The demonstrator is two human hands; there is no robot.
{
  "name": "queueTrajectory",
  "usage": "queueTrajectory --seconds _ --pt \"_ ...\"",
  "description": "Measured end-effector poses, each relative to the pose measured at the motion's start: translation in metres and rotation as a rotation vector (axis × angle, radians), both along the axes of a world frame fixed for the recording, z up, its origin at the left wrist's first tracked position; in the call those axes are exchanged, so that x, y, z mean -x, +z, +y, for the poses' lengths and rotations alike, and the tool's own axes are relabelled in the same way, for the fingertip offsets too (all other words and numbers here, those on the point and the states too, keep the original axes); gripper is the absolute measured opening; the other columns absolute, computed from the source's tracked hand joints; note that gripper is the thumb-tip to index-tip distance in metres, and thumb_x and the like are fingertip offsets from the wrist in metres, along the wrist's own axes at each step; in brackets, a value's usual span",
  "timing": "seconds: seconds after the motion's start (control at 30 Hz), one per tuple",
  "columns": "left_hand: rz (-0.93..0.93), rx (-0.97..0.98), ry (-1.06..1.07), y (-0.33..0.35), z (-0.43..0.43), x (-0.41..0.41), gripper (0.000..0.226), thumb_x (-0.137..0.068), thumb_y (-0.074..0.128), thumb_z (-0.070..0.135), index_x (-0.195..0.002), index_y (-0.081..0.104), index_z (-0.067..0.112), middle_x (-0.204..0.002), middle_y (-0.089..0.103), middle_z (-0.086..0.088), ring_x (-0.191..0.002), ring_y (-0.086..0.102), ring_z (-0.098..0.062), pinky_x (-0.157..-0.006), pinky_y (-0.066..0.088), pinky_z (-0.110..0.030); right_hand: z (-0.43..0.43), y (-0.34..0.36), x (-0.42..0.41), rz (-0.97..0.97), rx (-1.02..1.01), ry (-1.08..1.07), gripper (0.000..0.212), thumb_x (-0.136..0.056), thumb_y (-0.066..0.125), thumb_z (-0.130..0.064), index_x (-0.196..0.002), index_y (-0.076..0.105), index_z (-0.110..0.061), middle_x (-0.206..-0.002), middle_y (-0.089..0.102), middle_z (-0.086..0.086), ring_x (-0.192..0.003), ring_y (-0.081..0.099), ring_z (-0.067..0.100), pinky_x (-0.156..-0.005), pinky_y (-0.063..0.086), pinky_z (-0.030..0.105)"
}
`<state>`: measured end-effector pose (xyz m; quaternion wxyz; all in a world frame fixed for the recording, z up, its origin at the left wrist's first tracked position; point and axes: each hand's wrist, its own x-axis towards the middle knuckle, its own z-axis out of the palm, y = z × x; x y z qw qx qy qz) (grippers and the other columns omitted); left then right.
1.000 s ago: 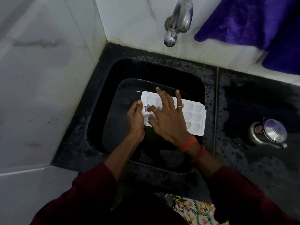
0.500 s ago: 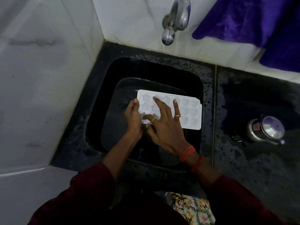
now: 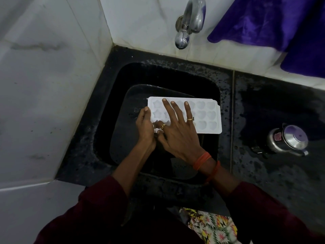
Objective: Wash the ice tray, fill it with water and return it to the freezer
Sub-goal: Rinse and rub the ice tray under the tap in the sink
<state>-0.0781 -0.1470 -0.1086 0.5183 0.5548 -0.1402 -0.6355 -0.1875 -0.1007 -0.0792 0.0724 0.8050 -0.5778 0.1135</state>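
Observation:
A white ice tray point(image 3: 205, 118) with star and heart shaped moulds lies level over the black sink point(image 3: 198, 74), cavities facing up. My left hand point(image 3: 145, 127) grips the tray's left edge, thumb on top. Spread flat across the tray's left half is my right hand point(image 3: 177, 132), its straight fingers pressing on the moulds. A steel tap point(image 3: 190, 23) juts from the back wall above the sink; no water runs from it.
A dark basin or plate point(image 3: 123, 131) sits in the sink under the tray. On the wet black counter to the right stands a steel pot with a lid point(image 3: 288, 140). Purple cloth point(image 3: 274, 27) hangs at the back right. White tiled walls close off the left.
My right hand's fingers have slid back and forth over the moulds and now reach the tray's far edge. My left hand keeps its hold on the left edge.

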Motion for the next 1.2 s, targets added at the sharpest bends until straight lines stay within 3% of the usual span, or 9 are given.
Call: queueTrajectory --seconds 0.27,0.47,0.57,0.7,0.87,1.07,1.2 --pt "0.051 -0.021 -0.038 0.0 -0.006 -0.005 0.027 -0.103 0.052 0.036 -0.109 0.068 0.015 -0.094 0.076 -0.002 -0.072 0.07 -0.018 -0.068 0.057 -0.035 0.004 -0.003 -0.002 -0.066 -0.109 -0.059 0.038 -0.096 0.048 -0.048 -0.129 0.06 -0.034 -0.165 0.017 0.016 -0.15 0.025 0.03 -0.122 0.001 0.059" --pt "0.112 -0.061 -0.087 -0.004 -0.007 -0.007 0.05 -0.094 0.058 0.051 -0.127 0.064 0.015 -0.123 0.07 -0.013 -0.108 0.069 -0.03 -0.102 0.05 -0.052 0.009 0.003 -0.001 -0.093 -0.072 -0.043 0.045 -0.101 0.04 -0.049 -0.138 0.054 -0.029 -0.165 0.019 0.011 -0.15 0.027 0.021 -0.122 -0.001 0.058" --pt "0.125 -0.091 -0.097 -0.003 -0.008 -0.007 0.074 -0.069 0.069 0.064 -0.127 0.065 0.018 -0.127 0.068 -0.012 -0.107 0.069 -0.03 -0.097 0.053 -0.051 0.006 0.008 -0.002 -0.075 -0.044 -0.032 0.051 -0.103 0.037 -0.048 -0.146 0.048 -0.025 -0.165 0.021 0.008 -0.151 0.025 0.022 -0.122 0.0 0.059" --pt "0.116 -0.04 -0.056 -0.003 -0.007 -0.002 0.048 -0.092 0.058 0.048 -0.123 0.068 0.013 -0.123 0.07 -0.014 -0.114 0.067 -0.034 -0.103 0.05 -0.053 0.001 0.006 -0.006 0.042 -0.084 -0.004 0.057 -0.103 0.034 -0.046 -0.154 0.037 -0.02 -0.165 0.023 0.004 -0.153 0.018 0.025 -0.123 -0.002 0.059" --pt "0.109 -0.047 -0.037 -0.009 -0.015 -0.005 0.058 -0.084 0.058 0.057 -0.123 0.067 0.015 -0.121 0.071 -0.013 -0.112 0.068 -0.035 -0.102 0.049 -0.058 0.028 -0.004 -0.004 0.094 -0.138 0.095 0.058 -0.105 0.027 -0.043 -0.155 0.033 -0.014 -0.165 0.025 0.002 -0.154 0.013 0.024 -0.123 0.0 0.059" --pt "0.04 -0.027 -0.057 -0.012 -0.011 0.001 0.044 -0.098 0.05 0.049 -0.12 0.067 0.015 -0.117 0.072 -0.013 -0.109 0.069 -0.034 -0.099 0.051 -0.059 0.024 -0.005 -0.005 0.061 -0.185 0.078 0.06 -0.105 0.023 -0.041 -0.158 0.026 -0.013 -0.166 0.02 0.002 -0.155 0.007 0.022 -0.123 0.001 0.057" --pt "0.094 -0.046 -0.057 -0.013 -0.01 -0.003 0.045 -0.097 0.053 0.047 -0.126 0.065 0.014 -0.123 0.07 -0.012 -0.115 0.067 -0.031 -0.104 0.049 -0.055 0.013 -0.005 -0.006 0.043 -0.188 0.049 0.061 -0.103 0.026 -0.038 -0.159 0.02 -0.015 -0.167 0.015 0.002 -0.155 0.006 0.021 -0.124 0.0 0.055"
